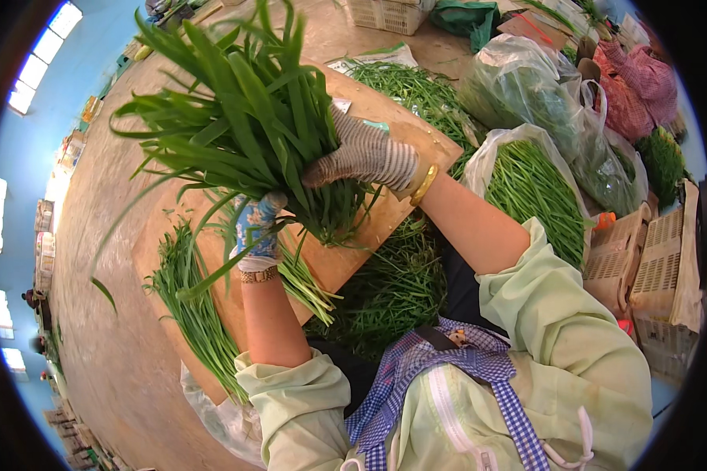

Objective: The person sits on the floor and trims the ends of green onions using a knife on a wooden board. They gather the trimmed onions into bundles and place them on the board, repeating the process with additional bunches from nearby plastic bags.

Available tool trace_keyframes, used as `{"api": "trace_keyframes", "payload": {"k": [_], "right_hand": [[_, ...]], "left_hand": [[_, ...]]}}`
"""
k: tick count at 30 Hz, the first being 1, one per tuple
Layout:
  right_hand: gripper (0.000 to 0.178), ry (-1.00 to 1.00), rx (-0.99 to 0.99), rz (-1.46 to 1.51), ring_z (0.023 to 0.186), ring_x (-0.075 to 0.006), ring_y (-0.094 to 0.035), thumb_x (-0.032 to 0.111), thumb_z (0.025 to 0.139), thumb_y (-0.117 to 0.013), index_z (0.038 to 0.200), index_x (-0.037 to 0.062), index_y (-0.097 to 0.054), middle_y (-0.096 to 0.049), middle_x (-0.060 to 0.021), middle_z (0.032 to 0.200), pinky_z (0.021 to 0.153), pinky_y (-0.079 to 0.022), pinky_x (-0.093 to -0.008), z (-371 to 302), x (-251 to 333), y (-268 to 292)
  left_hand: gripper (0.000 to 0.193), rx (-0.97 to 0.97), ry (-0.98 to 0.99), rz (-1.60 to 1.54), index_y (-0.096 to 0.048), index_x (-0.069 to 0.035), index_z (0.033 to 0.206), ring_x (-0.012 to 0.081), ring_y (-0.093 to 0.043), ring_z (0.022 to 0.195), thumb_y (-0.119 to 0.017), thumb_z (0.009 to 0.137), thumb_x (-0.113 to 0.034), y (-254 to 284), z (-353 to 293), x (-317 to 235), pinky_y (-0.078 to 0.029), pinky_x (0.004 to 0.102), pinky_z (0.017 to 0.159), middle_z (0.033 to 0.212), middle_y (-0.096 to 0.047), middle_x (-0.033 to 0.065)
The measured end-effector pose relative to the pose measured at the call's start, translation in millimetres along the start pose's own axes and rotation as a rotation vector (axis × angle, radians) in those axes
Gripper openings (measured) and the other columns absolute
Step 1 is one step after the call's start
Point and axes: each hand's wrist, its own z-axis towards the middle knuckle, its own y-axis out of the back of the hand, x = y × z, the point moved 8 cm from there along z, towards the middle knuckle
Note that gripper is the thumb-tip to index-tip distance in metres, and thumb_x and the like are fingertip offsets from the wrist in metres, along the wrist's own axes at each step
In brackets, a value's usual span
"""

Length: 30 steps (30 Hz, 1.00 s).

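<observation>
A thick bunch of long green chive-like leaves (236, 118) stands up over a brown board (338, 255). My left hand (258, 231), in a patterned glove, grips the bunch at its lower stems. My right hand (365, 155), in a knitted glove with a gold bangle at the wrist, presses against the bunch's right side. More cut greens (188, 306) lie along the board's left edge, and a loose heap (393, 286) sits beyond its near corner.
Clear plastic bags of greens (538, 184) stand at the right, with more bags (518, 86) behind. Pale plastic crates (652, 267) line the right edge, and another crate (389, 14) is at the top. Bare concrete floor (118, 369) spreads to the left.
</observation>
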Motion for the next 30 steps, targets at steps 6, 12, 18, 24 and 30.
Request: {"api": "trace_keyframes", "payload": {"k": [6,12,18,24,30], "right_hand": [[0.102,0.014,-0.062,-0.145,0.104,-0.0202,-0.051,0.005,0.047,-0.082,0.133,0.0047,-0.028,-0.051,-0.0077,0.118,0.086,-0.047,-0.0333,-2,-42,-6],[0.1,-0.106,-0.014,-0.686,0.096,-0.0269,-0.059,0.038,0.058,-0.076,0.136,0.0045,-0.023,-0.059,-0.0175,0.106,0.082,-0.047,-0.0337,5,-49,-14],[0.092,-0.202,0.105,-0.964,0.094,-0.0321,-0.059,0.042,0.056,-0.076,0.129,0.004,-0.034,-0.06,-0.0193,0.104,0.08,-0.047,-0.0359,13,-39,-22],[0.105,0.004,-0.039,-0.93,0.114,-0.0302,-0.048,0.048,0.058,-0.073,0.134,-0.0049,-0.023,-0.043,-0.024,0.127,0.095,-0.038,-0.0311,3,0,28],[0.098,0.027,-0.027,-0.826,0.094,-0.0285,-0.059,0.034,0.055,-0.078,0.131,0.0003,-0.025,-0.06,-0.0213,0.099,0.082,-0.046,-0.036,-4,-6,-12]], "left_hand": [[0.055,-0.004,-0.067,-0.002,-0.046,0.001,0.117,0.0171,-0.055,0.082,-0.07,0.074,-0.022,12,16,5,-0.049,0.0287,0.066,0.1,-0.056,0.0092],[0.044,-0.185,0.045,0.258,-0.052,0.003,0.111,0.0159,-0.057,0.071,-0.069,0.076,-0.019,-8,-9,-24,-0.048,0.0271,0.057,0.094,-0.06,0.0091],[0.028,-0.189,-0.013,-0.022,-0.062,0.004,0.098,0.0181,-0.062,0.073,-0.069,0.074,-0.009,-46,-28,-52,-0.053,0.0307,0.059,0.093,-0.063,0.0114],[0.026,-0.192,-0.154,-0.044,-0.06,0.004,0.106,0.0196,-0.06,0.089,-0.057,0.082,-0.006,-20,-18,-45,-0.052,0.0324,0.076,0.105,-0.06,0.0136],[0.022,-0.254,-0.026,-0.221,-0.057,0.004,0.103,0.0211,-0.06,0.084,-0.057,0.082,-0.003,15,10,19,-0.052,0.0309,0.074,0.103,-0.06,0.0135]]}}
